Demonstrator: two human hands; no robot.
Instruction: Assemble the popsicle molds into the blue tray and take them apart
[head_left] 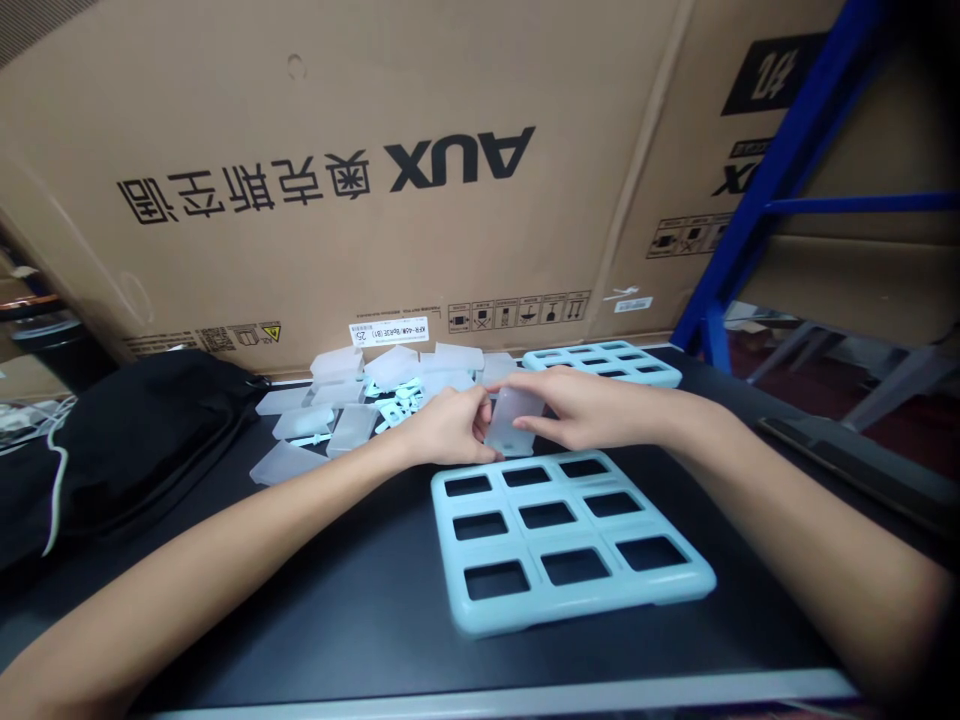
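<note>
Between my two hands is a translucent plastic piece (pixel 513 420), just behind a light blue frame. My right hand (pixel 559 408) grips it from the right with thumb and fingers. My left hand (pixel 459 424) is at its left edge, fingers curled; what they pinch there is too small to make out. The light blue frame (pixel 517 531), with several rectangular openings, lies flat on the black table (pixel 337 620). Several translucent pieces (pixel 352 428) are spread to the left, around a heap of small light blue parts (pixel 401 400).
A second light blue frame (pixel 660 373) lies at the back right. Large cardboard boxes (pixel 300 260) stand behind the table. Black cloth (pixel 150 430) lies at the left, with a white cable. A blue metal frame (pixel 780 170) rises at the right.
</note>
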